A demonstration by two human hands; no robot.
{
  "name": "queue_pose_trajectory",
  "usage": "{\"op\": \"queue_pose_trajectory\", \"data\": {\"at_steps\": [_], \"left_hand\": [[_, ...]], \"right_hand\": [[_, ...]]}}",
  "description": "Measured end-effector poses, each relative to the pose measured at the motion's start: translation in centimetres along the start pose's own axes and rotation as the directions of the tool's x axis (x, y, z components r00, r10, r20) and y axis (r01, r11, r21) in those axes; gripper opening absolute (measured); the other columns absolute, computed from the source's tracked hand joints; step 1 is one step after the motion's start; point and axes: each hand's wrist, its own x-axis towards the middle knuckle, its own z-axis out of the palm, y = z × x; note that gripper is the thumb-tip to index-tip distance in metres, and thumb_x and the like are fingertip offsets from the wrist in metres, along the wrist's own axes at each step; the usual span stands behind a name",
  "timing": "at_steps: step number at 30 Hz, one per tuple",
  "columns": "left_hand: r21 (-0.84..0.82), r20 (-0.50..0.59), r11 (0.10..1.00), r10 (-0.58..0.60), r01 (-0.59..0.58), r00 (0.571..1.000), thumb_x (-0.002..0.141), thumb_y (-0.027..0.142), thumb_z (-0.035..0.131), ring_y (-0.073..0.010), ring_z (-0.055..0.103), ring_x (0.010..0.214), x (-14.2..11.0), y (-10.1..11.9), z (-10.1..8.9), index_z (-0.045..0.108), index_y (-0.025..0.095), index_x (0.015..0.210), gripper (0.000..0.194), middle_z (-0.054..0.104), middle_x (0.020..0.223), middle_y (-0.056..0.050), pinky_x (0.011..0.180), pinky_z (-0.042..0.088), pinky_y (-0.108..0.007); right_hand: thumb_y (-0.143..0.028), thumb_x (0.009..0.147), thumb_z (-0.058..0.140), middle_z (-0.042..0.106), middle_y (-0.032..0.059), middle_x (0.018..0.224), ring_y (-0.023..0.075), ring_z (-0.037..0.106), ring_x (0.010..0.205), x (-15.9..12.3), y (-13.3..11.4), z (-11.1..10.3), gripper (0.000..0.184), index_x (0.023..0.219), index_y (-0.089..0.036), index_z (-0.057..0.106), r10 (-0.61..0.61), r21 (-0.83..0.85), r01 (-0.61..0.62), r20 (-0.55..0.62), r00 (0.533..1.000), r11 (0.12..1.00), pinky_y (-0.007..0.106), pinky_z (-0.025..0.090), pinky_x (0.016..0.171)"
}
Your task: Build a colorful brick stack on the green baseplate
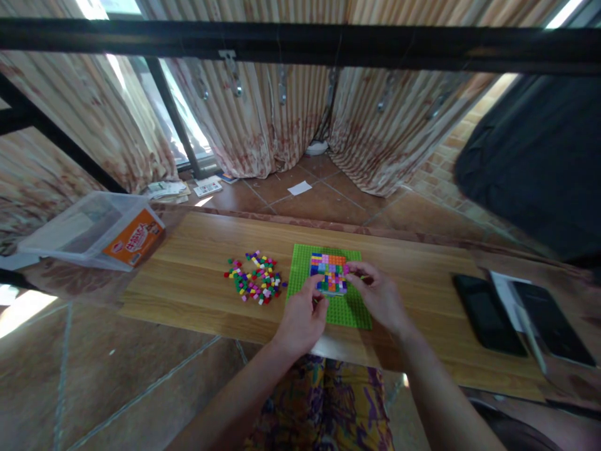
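A bright green studded baseplate (297, 266) lies on the wooden board. On it is a block of small multicoloured toy bricks (332, 262), tightly joined. My left hand (303, 316) is at the block's front left corner, with index finger and thumb curled around its edge. My right hand (378, 299) is at the right edge, its thumb and forefinger pinched on a small pink brick (346, 268). Whether that brick touches the block is hard to tell. Left of the baseplate lies a loose pile of small coloured bricks (256, 279).
The wooden board (188, 269) spans my lap area. A clear plastic box (89, 232) with an orange label stands at its left end. Two dark phone-like devices, a black one (488, 313) and another (554, 319), lie at the right. A black bar (300, 42) crosses above.
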Motion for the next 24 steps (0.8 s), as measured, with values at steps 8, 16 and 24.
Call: {"op": "queue_pose_trajectory", "data": {"at_steps": [8, 16, 24], "left_hand": [[0.332, 0.124, 0.933, 0.100, -0.137, 0.987, 0.086, 0.018, 0.052, -0.0248, 0.067, 0.085, 0.5, 0.7, 0.9, 0.050, 0.021, 0.142, 0.055, 0.072, 0.097, -0.011, 0.085, 0.049, -0.036], [0.638, 0.284, 0.741, 0.024, -0.208, 0.958, 0.080, 0.010, 0.054, -0.0319, 0.069, 0.091, 1.8, 2.6, 2.2, 0.033, 0.015, 0.153, 0.076, 0.070, 0.104, -0.021, 0.083, 0.053, -0.042], [0.644, 0.243, 0.743, 0.027, -0.182, 0.970, 0.087, 0.012, 0.048, -0.0331, 0.071, 0.091, 1.7, 3.1, 2.9, 0.038, 0.011, 0.150, 0.064, 0.071, 0.097, -0.023, 0.083, 0.053, -0.043]], "right_hand": [[-0.041, 0.077, 0.071, 0.076, 0.0066, 0.095, 0.0204, 0.069, 0.082, 0.0, 0.2, 0.6, 0.030, 0.096, -0.019, 0.075, 0.109, 0.099, -0.107, -0.012, 0.994, 0.989, 0.036, 0.056, 0.078], [-0.039, 0.076, 0.070, 0.078, 0.0068, 0.094, 0.0232, 0.073, 0.083, 0.3, 0.1, 0.4, 0.029, 0.095, -0.020, 0.078, 0.143, 0.157, -0.143, 0.006, 0.990, 0.977, 0.039, 0.060, 0.080], [-0.036, 0.080, 0.062, 0.078, 0.0059, 0.099, 0.0238, 0.073, 0.089, 0.1, -0.1, 0.5, 0.028, 0.098, -0.021, 0.078, 0.078, 0.040, -0.077, -0.018, 0.997, 0.996, 0.042, 0.058, 0.088]]}}
